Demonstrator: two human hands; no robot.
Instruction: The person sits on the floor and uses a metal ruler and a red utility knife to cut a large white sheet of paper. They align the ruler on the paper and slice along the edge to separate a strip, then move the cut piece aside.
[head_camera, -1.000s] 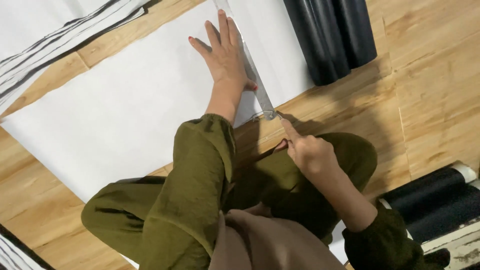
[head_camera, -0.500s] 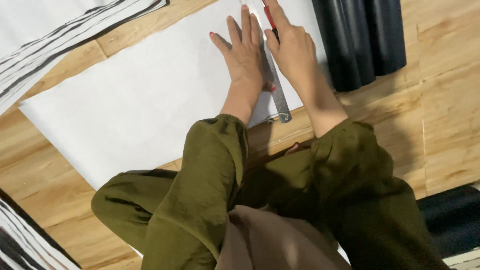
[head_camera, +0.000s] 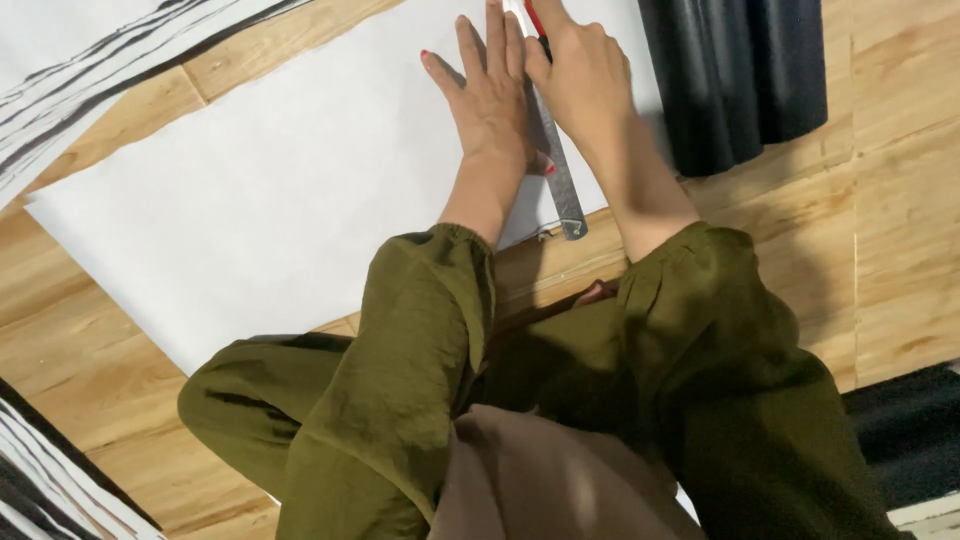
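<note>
At the far left, striped black-and-white cloth (head_camera: 90, 80) is lying across the top corner of the wooden floor (head_camera: 900, 250). A big white sheet of paper (head_camera: 260, 210) is spreading over the boards beside it. The left hand (head_camera: 490, 100) is pressing flat on the paper, fingers splayed and straight, its grip fully open and holding nothing; the heel and thumb side are bearing down on a metal ruler (head_camera: 555, 170), which is lying on the paper's right part with its near end reaching over the paper's edge. Just right of the ruler, the right hand (head_camera: 580, 80) is curling its grip tightly around a red pencil (head_camera: 535, 20), the tip running along the ruler's edge. Further right, a roll of black material (head_camera: 740, 70) is resting on the floor, near the paper's edge.
</note>
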